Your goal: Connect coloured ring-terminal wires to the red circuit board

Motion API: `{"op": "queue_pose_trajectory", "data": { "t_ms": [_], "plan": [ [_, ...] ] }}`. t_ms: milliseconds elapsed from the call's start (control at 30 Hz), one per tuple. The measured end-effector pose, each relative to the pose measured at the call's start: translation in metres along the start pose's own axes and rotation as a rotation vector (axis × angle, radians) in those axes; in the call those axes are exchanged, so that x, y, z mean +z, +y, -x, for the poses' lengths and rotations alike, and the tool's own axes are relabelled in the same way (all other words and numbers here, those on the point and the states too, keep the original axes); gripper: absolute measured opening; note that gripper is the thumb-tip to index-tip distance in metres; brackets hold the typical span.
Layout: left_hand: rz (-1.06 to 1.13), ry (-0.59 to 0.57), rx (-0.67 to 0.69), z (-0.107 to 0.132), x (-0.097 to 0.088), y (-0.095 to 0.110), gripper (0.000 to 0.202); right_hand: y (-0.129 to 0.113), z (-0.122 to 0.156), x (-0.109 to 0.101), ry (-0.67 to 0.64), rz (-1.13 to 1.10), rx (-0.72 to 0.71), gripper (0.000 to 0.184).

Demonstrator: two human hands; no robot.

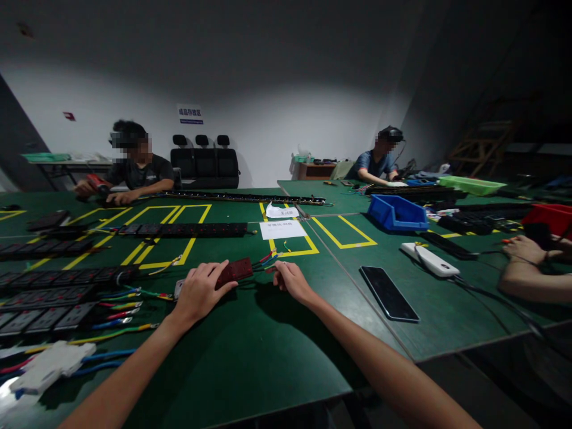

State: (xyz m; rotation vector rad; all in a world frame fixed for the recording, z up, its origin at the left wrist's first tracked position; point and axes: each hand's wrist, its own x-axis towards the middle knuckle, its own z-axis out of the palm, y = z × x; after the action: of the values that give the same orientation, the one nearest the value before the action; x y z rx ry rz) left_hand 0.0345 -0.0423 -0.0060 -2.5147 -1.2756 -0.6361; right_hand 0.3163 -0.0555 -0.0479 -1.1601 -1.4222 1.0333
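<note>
My left hand (201, 292) is closed over a dark red socket block (239, 270) lying on the green table, covering much of it. Out of the block's right end come short red, blue and yellow-green wires (267, 259) with bare-looking ends. Just right of these, my right hand (290, 281) has its fingers curled in a pinch on a wire end. The fingers hide most of that wire. Left of my left hand, the lugs of a yellow-green and red wire bundle (156, 295) lie close to my wrist.
Rows of black socket strips (53, 298) with lugged wires lie at left, near a white connector (53, 366). A phone (388, 293), a white power strip (429, 260) and a blue bin (397, 213) are at right. Two people work across the table; another person's arm (527, 268) reaches in at right.
</note>
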Motion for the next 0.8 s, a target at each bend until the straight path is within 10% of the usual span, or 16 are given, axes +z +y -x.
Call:
{"op": "queue_pose_trajectory", "data": {
  "t_ms": [800],
  "plan": [
    [-0.014,0.012,0.017,0.0008,0.0041,-0.0030,0.070,0.0032,-0.0013,0.0006,-0.009,0.012,-0.015,0.047]
  ]
}}
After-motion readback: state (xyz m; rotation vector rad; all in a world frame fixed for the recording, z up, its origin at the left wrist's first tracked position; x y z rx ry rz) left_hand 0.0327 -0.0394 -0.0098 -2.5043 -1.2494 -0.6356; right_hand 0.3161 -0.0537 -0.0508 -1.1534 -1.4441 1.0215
